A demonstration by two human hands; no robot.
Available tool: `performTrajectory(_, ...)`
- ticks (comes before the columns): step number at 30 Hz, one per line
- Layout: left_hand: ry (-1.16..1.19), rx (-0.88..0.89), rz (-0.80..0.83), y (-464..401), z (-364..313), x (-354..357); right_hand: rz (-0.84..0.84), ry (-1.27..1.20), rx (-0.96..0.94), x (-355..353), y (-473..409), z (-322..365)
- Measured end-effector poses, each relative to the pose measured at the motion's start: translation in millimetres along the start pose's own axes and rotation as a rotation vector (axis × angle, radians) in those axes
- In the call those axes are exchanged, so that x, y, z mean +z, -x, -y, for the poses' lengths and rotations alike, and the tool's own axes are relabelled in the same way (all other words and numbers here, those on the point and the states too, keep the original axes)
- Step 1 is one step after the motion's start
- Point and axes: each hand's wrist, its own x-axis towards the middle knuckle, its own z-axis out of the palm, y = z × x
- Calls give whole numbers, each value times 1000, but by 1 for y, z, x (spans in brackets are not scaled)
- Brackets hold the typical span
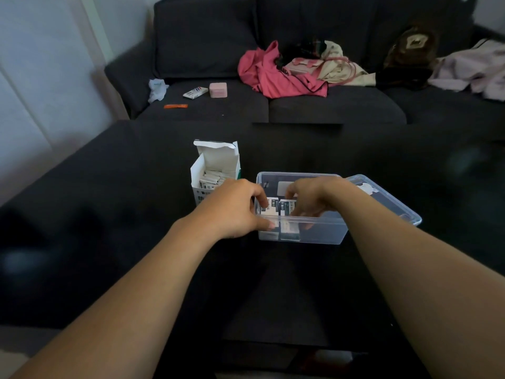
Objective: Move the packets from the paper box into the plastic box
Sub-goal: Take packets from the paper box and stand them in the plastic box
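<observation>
On my feed both hands are at the clear plastic box [322,233], which sits on the black table [109,214] just right of the open paper box [214,170]. My left hand [235,207] reaches over the plastic box's left rim, thumb outside the near wall and fingers curled down onto the white packets [276,207] standing in the box's left end; it pinches them. My right hand [311,201] is down inside the box from above, fingers bent against the right side of that same row of packets, holding them upright between the two hands. Through the near wall I can see the packets' lower edges resting on the box floor. The box's lid [388,198] lies tilted against its right side.

The paper box stands upright with its top flap raised, and more packets [213,179] stick up inside it, packed on edge.

Behind the table is a dark sofa [328,105]. On its seat lie a pink garment [270,75], a small pink case [218,90], a white carton [194,93], a crumpled white wrapper [157,90] and an orange strip [175,106].
</observation>
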Motion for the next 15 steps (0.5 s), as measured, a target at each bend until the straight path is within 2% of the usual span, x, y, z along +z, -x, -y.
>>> performTrajectory(3, 0, 5, -9, 1, -1, 0, -72, 42, -10, 1, -1, 4)
performTrajectory(15, -28, 1, -25, 5, -4, -2, -96, 77, 19, 4, -7, 7)
